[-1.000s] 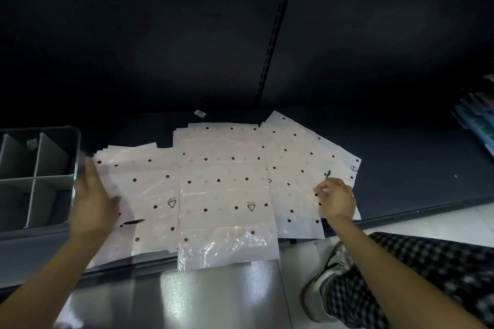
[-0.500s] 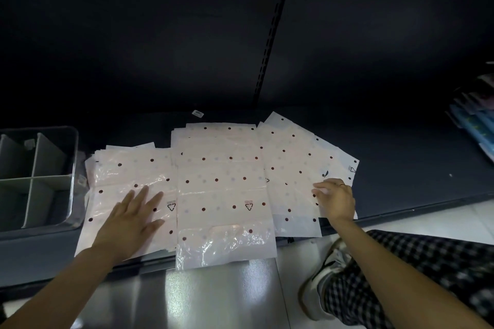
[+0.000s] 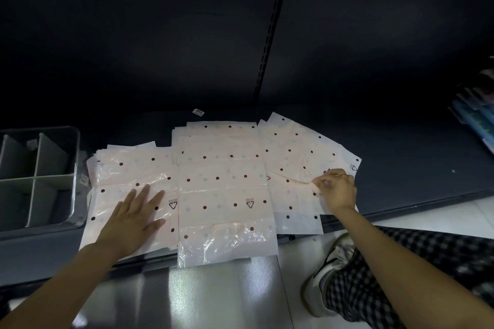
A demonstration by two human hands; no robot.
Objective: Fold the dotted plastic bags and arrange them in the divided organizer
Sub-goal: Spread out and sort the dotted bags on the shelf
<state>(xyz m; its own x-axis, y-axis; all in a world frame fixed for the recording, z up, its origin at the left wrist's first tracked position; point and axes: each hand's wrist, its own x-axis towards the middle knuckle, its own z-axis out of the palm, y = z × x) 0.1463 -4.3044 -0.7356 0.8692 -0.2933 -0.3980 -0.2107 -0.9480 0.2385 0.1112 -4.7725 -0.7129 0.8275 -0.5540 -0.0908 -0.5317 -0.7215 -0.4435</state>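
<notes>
Three piles of pale dotted plastic bags lie side by side on a dark shelf: a left pile (image 3: 125, 168), a middle pile (image 3: 224, 184) hanging over the front edge, and a right pile (image 3: 291, 157). My left hand (image 3: 133, 222) presses flat on the left pile, fingers spread. My right hand (image 3: 335, 189) pinches the top bag of the right pile near its right edge and lifts a crease in it. The grey divided organizer (image 3: 76, 168) stands at the far left, its visible compartments holding no bags.
The dark shelf (image 3: 401, 168) runs on to the right of the bags. A small white label (image 3: 198, 112) lies behind the piles. Blue packages (image 3: 475, 120) sit at the far right. My checked trouser leg and sneaker (image 3: 328, 270) are below the shelf edge.
My left hand left the organizer's side and came down flat on the left pile. My right hand has closed on the right pile's top bag and raised it slightly.
</notes>
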